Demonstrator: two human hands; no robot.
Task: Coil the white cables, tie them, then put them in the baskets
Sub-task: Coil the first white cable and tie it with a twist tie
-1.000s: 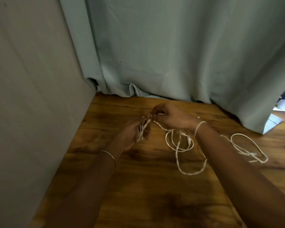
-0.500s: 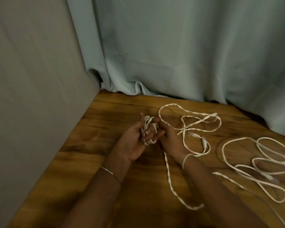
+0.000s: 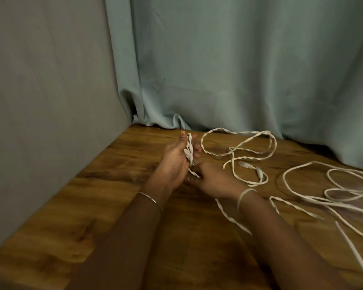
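**Both hands on one white cable**

Left hand raised above the table, palm turned inward, fingers pointing up and loosely parted, several turns of the twisted white cable wound across them, thumb laid against the turns. Right hand just below, touching the left, knuckles up, fingertips pinching the same cable directly under the coil.

From that pinch, one stretch passing beneath the right wrist toward the near edge. Remainder in loose loops on the wood close to the curtain, ending in two clear plugs side by side.

Second white cable well to the right, uncoiled, spread in wide overlapping loops, partly cut off by the frame edge.

Thin metal bracelet on the left wrist; pale band round the right wrist. Grey wall along the table's left side, pale green curtain across the back.
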